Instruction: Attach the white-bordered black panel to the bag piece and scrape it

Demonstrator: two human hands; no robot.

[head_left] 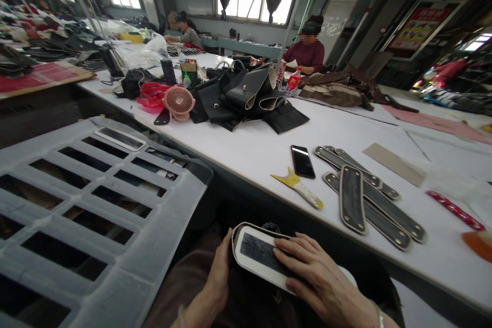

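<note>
Above my lap is a dark leather bag piece (233, 241) with a pale cut edge. An oblong white-rimmed panel (246, 264) with a dark rectangular centre sits in its upward-facing end. My left hand (220, 269) is closed around the left end of the bag piece, thumb along its side. Across the panel's right part lies my right hand (313, 271), fingers stretched out and flat on the surface, hiding that part. A similar white-rimmed panel (120, 139) rests on the grey slatted plastic crate (126, 271) at my left.
On the white table (246, 156) lie a phone (303, 161), a yellow scraper-like tool (298, 187), several dark riveted straps (352, 199) and a red-handled tool (455, 210). Farther back are a pink fan (179, 103) and black leather pieces (246, 89). Two people (307, 51) sit beyond.
</note>
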